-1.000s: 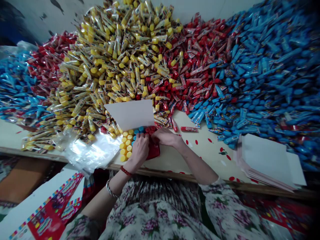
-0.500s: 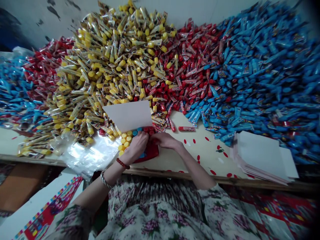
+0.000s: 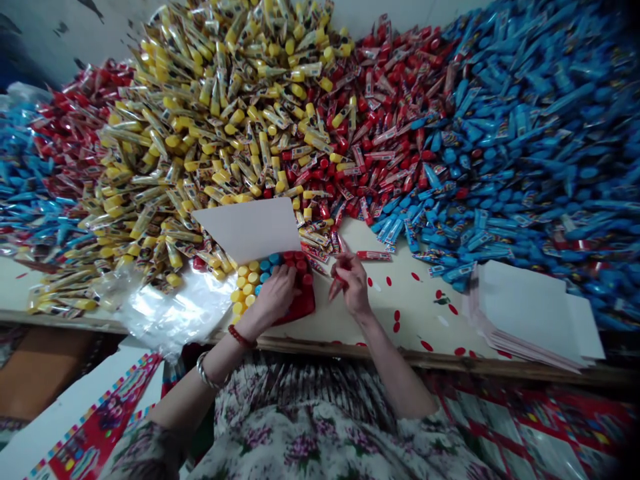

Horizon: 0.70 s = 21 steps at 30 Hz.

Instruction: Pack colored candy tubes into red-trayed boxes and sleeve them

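Note:
A red box [image 3: 305, 308] with a raised white flap [image 3: 255, 230] stands at the table's front edge. Inside it are upright tubes with yellow caps [image 3: 243, 287], blue caps [image 3: 265, 265] and red caps [image 3: 301, 265]. My left hand [image 3: 277, 293] lies over the middle of the box with its fingers curled down among the caps; whatever they grip is hidden. To the right of the box, my right hand [image 3: 351, 283] is closed on a red tube [image 3: 336, 288], which points down just above the table.
Behind the box rise heaps of yellow tubes [image 3: 220, 127], red tubes [image 3: 380, 133] and blue tubes [image 3: 530, 147]. Clear plastic bags [image 3: 180, 310] lie to the left. A stack of white cards [image 3: 525, 313] sits at the right. Small red ovals [image 3: 397, 316] dot the table.
My right hand has moved away from the box to the right, now with a red tube in it. My left hand stays over the box, its fingers lower among the caps.

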Motion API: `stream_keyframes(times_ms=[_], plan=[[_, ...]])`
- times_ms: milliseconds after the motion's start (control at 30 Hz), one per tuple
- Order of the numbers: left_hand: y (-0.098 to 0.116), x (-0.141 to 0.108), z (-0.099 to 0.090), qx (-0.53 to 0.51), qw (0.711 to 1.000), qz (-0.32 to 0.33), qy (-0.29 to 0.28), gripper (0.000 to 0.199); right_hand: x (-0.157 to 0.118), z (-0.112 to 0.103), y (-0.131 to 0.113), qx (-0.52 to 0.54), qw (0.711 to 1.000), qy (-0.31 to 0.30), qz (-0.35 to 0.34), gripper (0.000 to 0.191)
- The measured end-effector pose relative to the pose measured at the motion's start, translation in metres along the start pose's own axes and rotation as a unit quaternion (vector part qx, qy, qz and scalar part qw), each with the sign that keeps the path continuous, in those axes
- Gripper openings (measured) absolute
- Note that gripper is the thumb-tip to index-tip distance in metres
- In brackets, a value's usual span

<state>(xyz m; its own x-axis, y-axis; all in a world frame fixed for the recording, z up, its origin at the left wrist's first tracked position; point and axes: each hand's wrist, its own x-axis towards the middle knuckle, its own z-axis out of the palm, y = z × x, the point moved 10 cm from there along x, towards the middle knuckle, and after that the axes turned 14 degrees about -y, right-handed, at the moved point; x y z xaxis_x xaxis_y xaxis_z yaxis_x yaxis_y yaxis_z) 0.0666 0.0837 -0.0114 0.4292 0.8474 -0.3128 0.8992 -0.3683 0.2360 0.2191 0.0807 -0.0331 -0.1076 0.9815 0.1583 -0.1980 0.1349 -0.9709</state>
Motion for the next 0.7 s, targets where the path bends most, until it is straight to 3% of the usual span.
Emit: stream_keyframes(times_ms=[100, 167, 233, 300, 333, 400, 533, 700], plan=[[-0.003, -0.019, -0.035, -0.119, 0.989, 0.029, 0.086, 0.016, -0.005, 0.015, 0.009, -0.039, 0.999, -0.028, 0.008, 0.024], [-0.008, -0.032, -0.052, -0.255, 0.956, 0.053, 0.136, 0.018, -0.007, 0.024, 0.017, -0.134, 0.99, -0.047, 0.014, 0.022], [-0.012, -0.037, -0.054, -0.392, 0.903, 0.081, 0.156, 0.019, -0.011, 0.032, 0.017, -0.245, 0.967, -0.071, -0.009, 0.02], [-0.016, -0.041, -0.048, -0.452, 0.866, 0.097, 0.193, 0.018, -0.015, 0.04, 0.014, -0.34, 0.933, -0.114, -0.038, 0.02], [-0.018, -0.043, -0.044, -0.442, 0.864, 0.095, 0.219, 0.016, -0.018, 0.042, 0.013, -0.38, 0.914, -0.135, -0.04, 0.02], [-0.019, -0.047, -0.031, -0.371, 0.89, 0.074, 0.254, 0.01, -0.022, 0.041, 0.012, -0.449, 0.879, -0.159, -0.02, 0.02], [-0.014, -0.048, 0.001, -0.212, 0.954, 0.044, 0.209, 0.009, -0.025, 0.044, -0.003, -0.513, 0.84, -0.178, -0.014, 0.019], [-0.007, -0.059, 0.0, -0.131, 0.964, 0.083, 0.216, 0.017, -0.028, 0.072, -0.01, -0.548, 0.781, -0.295, -0.052, 0.039]])
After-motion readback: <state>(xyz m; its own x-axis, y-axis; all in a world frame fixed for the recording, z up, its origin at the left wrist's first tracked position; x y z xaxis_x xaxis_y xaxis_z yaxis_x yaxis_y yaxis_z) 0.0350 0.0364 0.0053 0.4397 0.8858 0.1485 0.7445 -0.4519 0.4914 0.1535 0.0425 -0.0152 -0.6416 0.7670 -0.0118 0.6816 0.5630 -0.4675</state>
